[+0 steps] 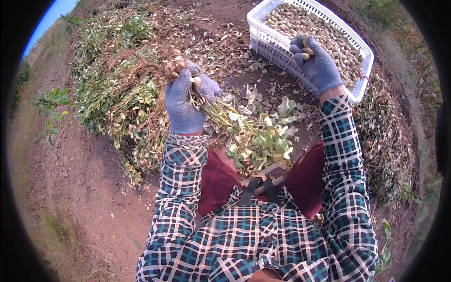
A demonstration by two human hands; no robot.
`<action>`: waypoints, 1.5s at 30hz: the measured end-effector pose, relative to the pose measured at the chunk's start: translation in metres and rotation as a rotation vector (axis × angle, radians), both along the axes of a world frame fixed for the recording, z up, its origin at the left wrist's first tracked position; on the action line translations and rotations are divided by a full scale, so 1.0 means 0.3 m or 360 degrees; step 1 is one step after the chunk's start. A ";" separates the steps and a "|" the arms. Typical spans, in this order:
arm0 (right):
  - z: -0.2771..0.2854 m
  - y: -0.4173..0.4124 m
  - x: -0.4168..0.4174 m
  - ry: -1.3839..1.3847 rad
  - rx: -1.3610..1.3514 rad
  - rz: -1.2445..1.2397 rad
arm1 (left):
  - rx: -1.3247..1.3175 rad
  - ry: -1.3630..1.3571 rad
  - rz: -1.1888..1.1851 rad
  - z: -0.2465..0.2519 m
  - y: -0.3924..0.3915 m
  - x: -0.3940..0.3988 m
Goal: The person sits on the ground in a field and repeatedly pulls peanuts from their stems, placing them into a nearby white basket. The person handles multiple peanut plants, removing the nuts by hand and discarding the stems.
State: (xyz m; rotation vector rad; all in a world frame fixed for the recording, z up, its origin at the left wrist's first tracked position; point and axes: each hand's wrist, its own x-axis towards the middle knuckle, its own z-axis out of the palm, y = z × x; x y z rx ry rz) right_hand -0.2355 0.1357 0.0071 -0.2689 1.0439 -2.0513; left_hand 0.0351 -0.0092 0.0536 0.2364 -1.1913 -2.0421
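Observation:
My left hand (pixel 186 102), in a grey dotted work glove, is closed around the stems of a peanut plant (pixel 260 137). Its roots stick out past the fingers at the upper left, and its leaves hang down to the right, over my lap. A pale pod (pixel 196 81) shows beside the thumb. My right hand (pixel 313 63), gloved the same way, grips a few peanut pods (pixel 307 53) between thumb and fingers. It is over the near side of a white plastic crate (pixel 269 44), which holds a thick layer of unshelled peanuts (pixel 317 30).
A large heap of pulled peanut plants (pixel 119 91) lies on the left. Drier plant litter (pixel 384 148) is piled along the right, below the crate. Fallen leaves cover the brown soil (pixel 211 14) between them. A green weed (pixel 54 105) grows at the far left.

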 end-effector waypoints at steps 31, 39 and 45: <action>-0.481 1.554 0.533 0.0068 0.1384 -0.1749 | -0.2262 -0.1916 -0.0895 -0.220 -0.100 0.112; -0.665 1.431 0.430 0.0583 0.3463 -0.0234 | -0.2265 -0.1748 -0.0576 -0.199 -0.108 0.132; -0.581 1.661 0.408 0.0692 0.2763 -0.0195 | -0.2169 -0.1811 -0.0609 -0.173 -0.092 0.141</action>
